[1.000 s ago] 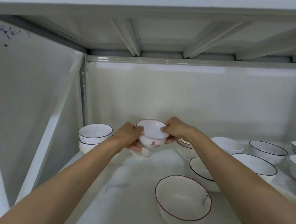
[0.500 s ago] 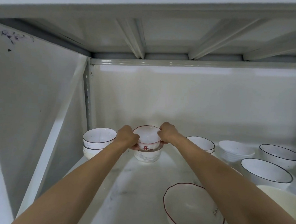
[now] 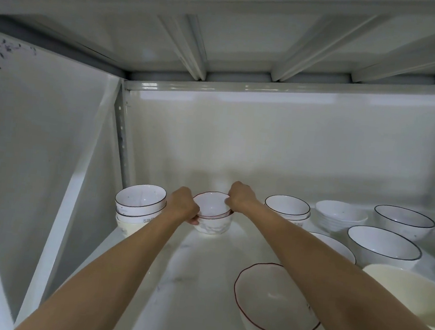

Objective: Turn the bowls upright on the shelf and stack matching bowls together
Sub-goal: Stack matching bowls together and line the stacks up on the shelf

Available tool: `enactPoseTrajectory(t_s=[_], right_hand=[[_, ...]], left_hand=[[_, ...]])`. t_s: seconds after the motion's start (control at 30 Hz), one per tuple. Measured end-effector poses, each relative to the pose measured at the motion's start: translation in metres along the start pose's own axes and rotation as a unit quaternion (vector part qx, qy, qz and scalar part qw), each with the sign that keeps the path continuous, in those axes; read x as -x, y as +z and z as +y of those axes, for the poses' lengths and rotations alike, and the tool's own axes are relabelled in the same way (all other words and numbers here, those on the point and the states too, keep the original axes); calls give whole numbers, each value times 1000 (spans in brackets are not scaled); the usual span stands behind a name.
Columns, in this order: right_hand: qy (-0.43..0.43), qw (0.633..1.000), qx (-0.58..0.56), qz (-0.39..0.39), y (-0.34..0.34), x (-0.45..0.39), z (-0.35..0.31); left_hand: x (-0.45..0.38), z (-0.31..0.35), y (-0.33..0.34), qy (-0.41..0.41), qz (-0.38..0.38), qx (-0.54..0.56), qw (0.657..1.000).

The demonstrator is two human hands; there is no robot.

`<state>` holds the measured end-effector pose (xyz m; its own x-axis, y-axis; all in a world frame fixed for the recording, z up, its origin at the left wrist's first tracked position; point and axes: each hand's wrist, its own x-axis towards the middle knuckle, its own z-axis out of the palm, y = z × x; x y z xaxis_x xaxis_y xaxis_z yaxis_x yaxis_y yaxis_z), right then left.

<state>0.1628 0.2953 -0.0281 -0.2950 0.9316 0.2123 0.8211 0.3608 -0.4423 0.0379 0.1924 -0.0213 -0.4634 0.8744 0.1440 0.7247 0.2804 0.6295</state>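
Head view: your left hand [image 3: 184, 205] and right hand [image 3: 239, 197] both grip the small red-rimmed bowl [image 3: 211, 205], fingers closed on its rim, nested upright in 1 matching bowl [image 3: 214, 224] just right of the black-rimmed bowl stack [image 3: 139, 205].

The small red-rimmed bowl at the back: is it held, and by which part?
Yes. Both hands, left hand and right hand, grip the small red-rimmed bowl at opposite sides of its rim.
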Motion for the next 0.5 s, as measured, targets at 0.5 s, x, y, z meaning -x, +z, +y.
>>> enactPoseTrajectory(t_s=[0.5], right_hand=[[-14,973,-90,-211,-65,63,26]], left_hand=[[66,15,10,73,-154,65,983]])
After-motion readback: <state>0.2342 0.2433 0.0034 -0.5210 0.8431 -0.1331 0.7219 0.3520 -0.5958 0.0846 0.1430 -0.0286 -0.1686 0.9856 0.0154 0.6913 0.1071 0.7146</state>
